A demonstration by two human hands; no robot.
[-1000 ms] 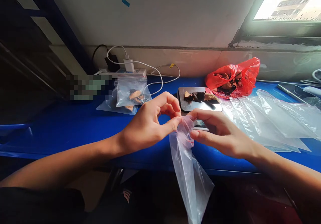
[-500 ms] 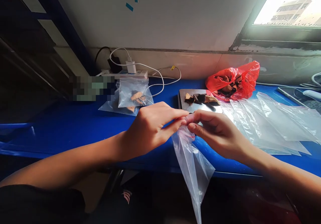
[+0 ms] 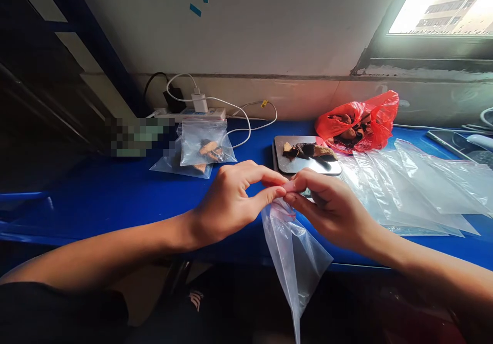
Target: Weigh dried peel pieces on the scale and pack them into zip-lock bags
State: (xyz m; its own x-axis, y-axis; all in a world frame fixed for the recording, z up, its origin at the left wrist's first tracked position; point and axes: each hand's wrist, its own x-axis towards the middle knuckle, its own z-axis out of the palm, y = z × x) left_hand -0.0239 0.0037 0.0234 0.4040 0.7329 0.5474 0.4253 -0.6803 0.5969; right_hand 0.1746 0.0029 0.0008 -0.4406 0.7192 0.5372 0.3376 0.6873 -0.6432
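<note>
A clear zip bag (image 3: pixel 295 254) hangs over the table's front edge, its top gathered between my fingertips. My left hand (image 3: pixel 241 197) pinches the bag's mouth from the left. From the other side my right hand (image 3: pixel 327 203) pinches it too, and the fingertips of both hands meet there. The bag looks limp, with a red line near its top. Just beyond my hands is a flat scale (image 3: pixel 308 168) with a mirror-like top, on which dark brown and tan dried pieces (image 3: pixel 310 151) lie.
Behind the scale, a red plastic bag (image 3: pixel 379 110) holds brown chunks. Flat clear bags (image 3: pixel 431 190) overlap at the right. Filled zip bags (image 3: pixel 192 141) lie at the left, near a power strip (image 3: pixel 215 114) and white cable. A phone-like device (image 3: pixel 450 146) rests at far right.
Both hands stay on the bag's mouth, my left fingers bending more and the pinch shifting slightly down. The hanging bag has swung a little; the scale shows more fully.
</note>
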